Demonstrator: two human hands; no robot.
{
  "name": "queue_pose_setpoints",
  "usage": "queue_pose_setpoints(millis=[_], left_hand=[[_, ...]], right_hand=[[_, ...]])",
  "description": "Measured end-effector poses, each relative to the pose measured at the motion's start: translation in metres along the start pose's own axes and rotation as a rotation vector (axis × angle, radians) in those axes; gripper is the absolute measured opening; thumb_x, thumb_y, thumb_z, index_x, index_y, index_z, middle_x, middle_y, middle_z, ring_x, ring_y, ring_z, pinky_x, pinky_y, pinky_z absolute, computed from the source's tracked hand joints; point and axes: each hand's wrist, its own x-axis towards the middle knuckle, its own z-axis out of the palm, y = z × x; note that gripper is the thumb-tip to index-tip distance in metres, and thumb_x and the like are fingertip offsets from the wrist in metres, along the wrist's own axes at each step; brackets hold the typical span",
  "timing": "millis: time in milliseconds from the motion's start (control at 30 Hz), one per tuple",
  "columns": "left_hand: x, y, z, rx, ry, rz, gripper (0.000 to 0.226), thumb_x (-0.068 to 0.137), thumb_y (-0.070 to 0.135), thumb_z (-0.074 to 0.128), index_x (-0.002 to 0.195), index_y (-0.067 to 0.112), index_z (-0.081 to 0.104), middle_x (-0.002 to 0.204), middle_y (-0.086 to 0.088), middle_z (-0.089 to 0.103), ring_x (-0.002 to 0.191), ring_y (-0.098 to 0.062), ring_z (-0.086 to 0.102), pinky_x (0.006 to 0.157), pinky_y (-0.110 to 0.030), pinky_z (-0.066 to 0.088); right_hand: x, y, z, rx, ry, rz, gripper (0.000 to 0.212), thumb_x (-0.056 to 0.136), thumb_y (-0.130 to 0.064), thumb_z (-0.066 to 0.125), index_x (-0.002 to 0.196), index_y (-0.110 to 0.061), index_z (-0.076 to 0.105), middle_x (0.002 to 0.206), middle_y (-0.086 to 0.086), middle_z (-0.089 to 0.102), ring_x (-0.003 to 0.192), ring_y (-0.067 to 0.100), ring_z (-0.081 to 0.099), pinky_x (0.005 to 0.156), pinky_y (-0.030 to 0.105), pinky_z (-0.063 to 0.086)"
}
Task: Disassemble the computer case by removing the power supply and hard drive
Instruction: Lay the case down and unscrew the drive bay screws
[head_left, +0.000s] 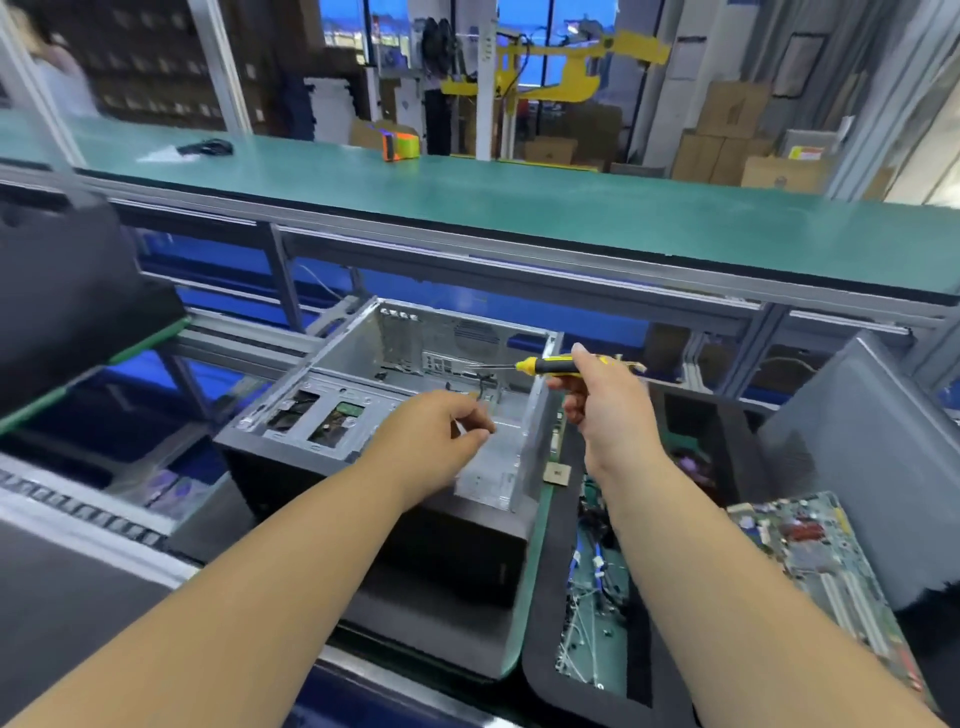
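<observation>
case (395, 415) centre, on bench | bin (540, 649) just right | circuit board (826, 561) far right

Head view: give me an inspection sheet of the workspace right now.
Surface: green mat under the case.
Job's things: open computer case, main bay looks emptied, drive cage at its left.
Clutter: circuit board at right; small chip beside case.
Hands: right hand holds yellow screwdriver; left hand curled over case, contents unclear.
Cables: loose wires in black bin.
Surroundings: green conveyor, cardboard boxes behind.
</observation>
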Motion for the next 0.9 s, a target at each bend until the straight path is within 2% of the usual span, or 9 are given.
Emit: queue_pose_setpoints(millis=[100, 233, 367, 467, 567, 633, 767, 900], left_hand=[[0.005, -0.024, -0.021, 0.009, 0.023, -0.003, 0.011, 0.091, 0.028, 0.064, 0.085, 0.035, 0.070, 0.081, 0.040, 0.055, 0.071, 0.005, 0.056, 0.057, -0.020, 0.040], [0.015, -0.067, -0.049, 0.012, 0.046, -0.018, 0.013, 0.090, 0.030, 0.065, 0.083, 0.040, 0.068, 0.081, 0.024, 0.061, 0.075, -0.002, 0.058, 0.066, -0.024, 0.048], [0.027, -0.116, -0.081, 0.010, 0.074, -0.031, 0.013, 0.089, 0.027, 0.067, 0.087, 0.039, 0.066, 0.086, 0.021, 0.060, 0.079, 0.001, 0.056, 0.068, -0.020, 0.045], [0.035, -0.152, -0.106, 0.087, 0.088, -0.025, 0.014, 0.087, 0.028, 0.068, 0.097, 0.038, 0.066, 0.094, 0.022, 0.059, 0.087, 0.000, 0.054, 0.078, -0.023, 0.046], [0.044, -0.182, -0.128, 0.152, 0.134, -0.025, 0.024, 0.084, 0.029, 0.073, 0.106, 0.033, 0.065, 0.103, 0.017, 0.057, 0.101, -0.011, 0.055, 0.091, -0.033, 0.047], [0.051, -0.198, -0.137, 0.163, 0.139, -0.055, 0.030, 0.080, 0.034, 0.076, 0.107, 0.031, 0.064, 0.109, 0.012, 0.057, 0.105, -0.014, 0.053, 0.094, -0.037, 0.047], [0.058, -0.219, -0.140, 0.130, 0.043, -0.043, 0.036, 0.078, 0.038, 0.078, 0.110, 0.032, 0.062, 0.111, 0.011, 0.053, 0.107, -0.012, 0.051, 0.092, -0.033, 0.046], [0.058, -0.227, -0.133, 0.165, -0.006, 0.005, 0.036, 0.079, 0.037, 0.077, 0.112, 0.032, 0.061, 0.116, 0.012, 0.052, 0.112, -0.013, 0.049, 0.094, -0.030, 0.043]], right_hand=[[0.006, 0.003, 0.029, -0.001, -0.013, -0.005, 0.023, 0.100, -0.032, 0.053, 0.094, -0.014, 0.066, 0.073, -0.001, 0.072, 0.052, 0.004, 0.049, 0.055, 0.022, 0.038], [0.012, 0.016, 0.071, -0.046, 0.009, -0.011, 0.020, 0.098, -0.035, 0.055, 0.090, -0.019, 0.065, 0.078, -0.003, 0.075, 0.067, 0.009, 0.057, 0.062, 0.028, 0.040], [0.020, 0.034, 0.118, -0.054, 0.022, 0.027, 0.024, 0.098, -0.035, 0.056, 0.094, -0.013, 0.066, 0.076, 0.000, 0.073, 0.055, 0.005, 0.050, 0.058, 0.025, 0.039], [0.026, 0.046, 0.153, -0.082, 0.021, 0.026, 0.027, 0.098, -0.035, 0.056, 0.095, -0.009, 0.065, 0.076, 0.001, 0.073, 0.051, 0.005, 0.048, 0.056, 0.023, 0.039], [0.031, 0.052, 0.185, -0.143, 0.034, -0.019, 0.033, 0.097, -0.035, 0.057, 0.095, -0.004, 0.066, 0.078, 0.001, 0.074, 0.054, 0.004, 0.050, 0.057, 0.023, 0.040], [0.032, 0.054, 0.204, -0.201, 0.041, -0.057, 0.030, 0.096, -0.037, 0.057, 0.090, -0.008, 0.065, 0.081, 0.003, 0.074, 0.058, 0.005, 0.052, 0.062, 0.027, 0.042], [0.029, 0.055, 0.234, -0.358, 0.046, -0.160, 0.026, 0.094, -0.042, 0.057, 0.081, -0.019, 0.063, 0.083, 0.003, 0.072, 0.072, 0.014, 0.058, 0.071, 0.036, 0.046], [0.026, 0.058, 0.250, -0.541, 0.040, -0.241, 0.029, 0.095, -0.045, 0.054, 0.077, -0.023, 0.059, 0.076, -0.003, 0.067, 0.068, 0.007, 0.056, 0.064, 0.034, 0.044]])
